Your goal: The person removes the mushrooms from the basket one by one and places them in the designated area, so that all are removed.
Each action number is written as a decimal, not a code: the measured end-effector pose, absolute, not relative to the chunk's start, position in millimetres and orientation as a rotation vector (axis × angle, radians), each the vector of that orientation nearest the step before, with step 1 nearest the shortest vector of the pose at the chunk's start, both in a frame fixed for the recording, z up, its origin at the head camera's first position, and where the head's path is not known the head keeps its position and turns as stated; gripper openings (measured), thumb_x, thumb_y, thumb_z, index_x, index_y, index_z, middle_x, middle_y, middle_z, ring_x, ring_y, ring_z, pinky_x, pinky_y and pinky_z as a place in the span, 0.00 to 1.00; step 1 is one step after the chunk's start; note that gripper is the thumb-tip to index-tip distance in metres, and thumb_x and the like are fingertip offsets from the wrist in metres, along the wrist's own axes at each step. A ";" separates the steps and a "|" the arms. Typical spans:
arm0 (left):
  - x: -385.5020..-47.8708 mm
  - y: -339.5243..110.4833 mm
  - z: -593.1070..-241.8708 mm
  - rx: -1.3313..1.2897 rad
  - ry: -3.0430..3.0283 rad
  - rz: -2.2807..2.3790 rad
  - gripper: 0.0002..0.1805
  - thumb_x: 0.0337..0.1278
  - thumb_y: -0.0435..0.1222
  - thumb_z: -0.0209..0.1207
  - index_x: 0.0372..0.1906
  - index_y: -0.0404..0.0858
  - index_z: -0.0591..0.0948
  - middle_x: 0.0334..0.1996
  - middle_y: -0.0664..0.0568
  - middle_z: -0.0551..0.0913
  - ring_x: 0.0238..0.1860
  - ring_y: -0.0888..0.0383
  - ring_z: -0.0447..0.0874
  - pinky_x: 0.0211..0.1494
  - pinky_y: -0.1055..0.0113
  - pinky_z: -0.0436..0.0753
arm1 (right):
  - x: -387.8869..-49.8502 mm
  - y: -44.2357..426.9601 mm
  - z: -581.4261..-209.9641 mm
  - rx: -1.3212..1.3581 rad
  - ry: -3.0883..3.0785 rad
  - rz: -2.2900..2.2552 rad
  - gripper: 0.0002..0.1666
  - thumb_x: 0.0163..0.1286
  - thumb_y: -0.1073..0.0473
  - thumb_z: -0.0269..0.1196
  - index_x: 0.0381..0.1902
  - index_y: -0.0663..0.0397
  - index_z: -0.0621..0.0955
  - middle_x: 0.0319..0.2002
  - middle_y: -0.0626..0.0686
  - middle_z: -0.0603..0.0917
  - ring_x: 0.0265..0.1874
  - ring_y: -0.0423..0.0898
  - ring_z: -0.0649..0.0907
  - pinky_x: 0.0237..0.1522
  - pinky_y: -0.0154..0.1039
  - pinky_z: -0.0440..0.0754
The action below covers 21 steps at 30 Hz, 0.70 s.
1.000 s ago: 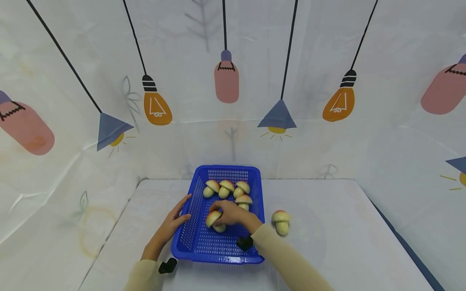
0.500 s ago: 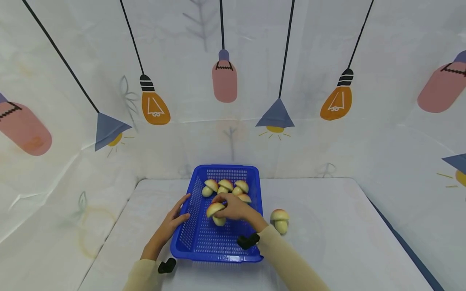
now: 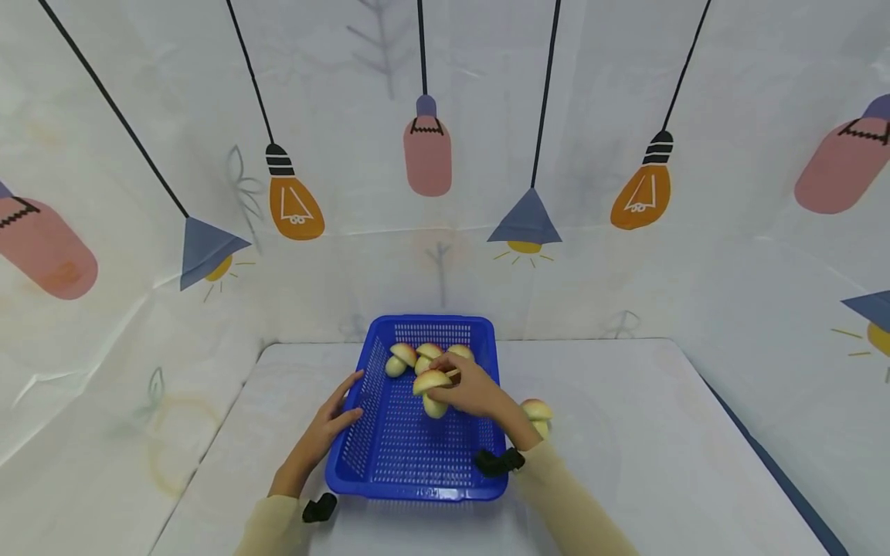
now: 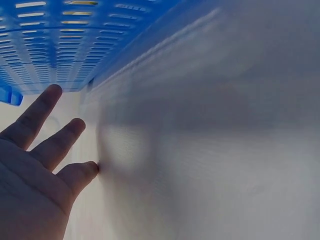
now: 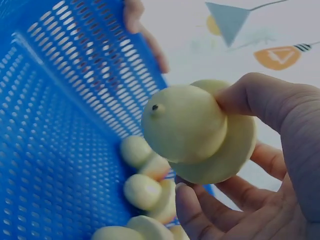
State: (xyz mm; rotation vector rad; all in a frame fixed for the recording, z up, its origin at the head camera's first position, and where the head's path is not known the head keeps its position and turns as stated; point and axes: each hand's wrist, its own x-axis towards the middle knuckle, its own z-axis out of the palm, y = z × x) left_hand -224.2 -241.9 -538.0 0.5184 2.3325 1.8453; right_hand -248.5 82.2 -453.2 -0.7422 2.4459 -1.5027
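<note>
My right hand [image 3: 473, 386] pinches a toy mushroom [image 3: 431, 381] with a pale stem and orange-tinged cap above the blue basket [image 3: 417, 493]. Up close in the right wrist view, the same mushroom [image 5: 185, 125] sits between thumb and fingers, its rounded stem end towards the camera. My left hand [image 3: 321, 432] touches the basket's left side. Its fingers stretch straight along the outside of the wall in the left wrist view. More mushrooms [image 3: 401, 359] lie at the basket's far end, some partly covered by the right hand.
Another mushroom [image 3: 538, 413] lies on the white table [image 3: 626, 463] right of the basket, partly behind the right wrist. A pale wall sheet [image 3: 348, 278] with printed lamps stands behind and beside the table.
My right hand has lifted the mushroom from the basket's middle and carried it up and rightward towards the far end. The left hand stays at the basket's left side.
</note>
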 end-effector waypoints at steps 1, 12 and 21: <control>-223.9 -241.4 -537.5 0.520 2.341 1.847 0.38 0.75 0.36 0.52 0.83 0.47 0.52 0.69 0.22 0.66 0.58 0.33 0.80 0.48 0.59 0.86 | -246.9 84.3 -451.7 -0.731 2.435 -1.533 0.25 0.69 0.53 0.68 0.60 0.54 0.78 0.58 0.54 0.80 0.57 0.55 0.82 0.54 0.45 0.83; -219.7 -247.2 -528.5 0.559 2.937 1.501 0.29 0.65 0.39 0.66 0.71 0.48 0.77 0.67 0.40 0.79 0.67 0.35 0.76 0.65 0.28 0.70 | -229.1 103.0 -447.4 -0.710 2.376 -1.673 0.25 0.72 0.53 0.67 0.63 0.53 0.78 0.58 0.55 0.81 0.53 0.52 0.82 0.52 0.45 0.82; -221.8 -244.9 -524.5 0.512 2.899 1.502 0.25 0.68 0.42 0.65 0.68 0.47 0.80 0.67 0.42 0.80 0.70 0.34 0.73 0.65 0.25 0.67 | -217.5 126.9 -451.8 -0.630 2.374 -1.759 0.26 0.72 0.54 0.67 0.64 0.54 0.77 0.59 0.57 0.81 0.52 0.52 0.82 0.51 0.44 0.83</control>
